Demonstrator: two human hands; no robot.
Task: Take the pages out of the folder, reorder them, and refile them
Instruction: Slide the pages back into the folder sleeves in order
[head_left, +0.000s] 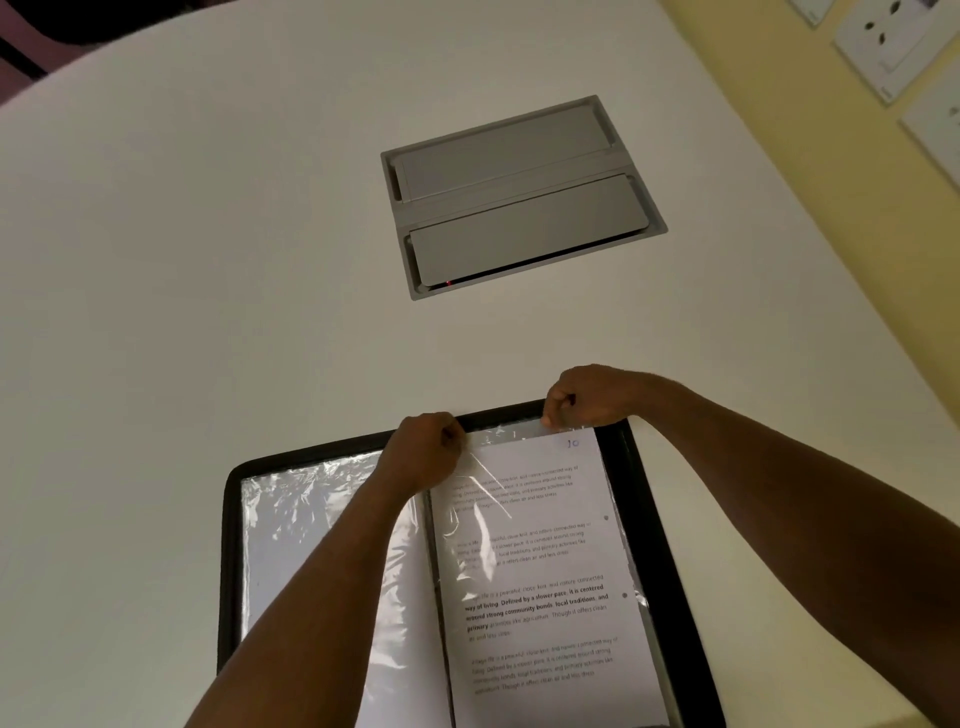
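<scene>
A black folder (670, 561) lies open on the white table at the bottom of the view, with clear plastic sleeves on both sides. The right sleeve (631, 551) holds a printed page (540, 566) marked "10" in its top right corner. My left hand (428, 449) pinches the sleeve's top edge near the spine. My right hand (587, 397) pinches the top edge at the folder's upper right, over the page's top; whether it holds page or plastic I cannot tell. The left sleeve (291, 525) shows a blank white sheet, partly hidden by my left forearm.
The white table (234, 270) stretches beyond the folder. A grey double-flap cable box (522, 197) is set into it further back. A yellow wall with white sockets (893, 41) runs along the right. The table's far left edge curves against a dark floor.
</scene>
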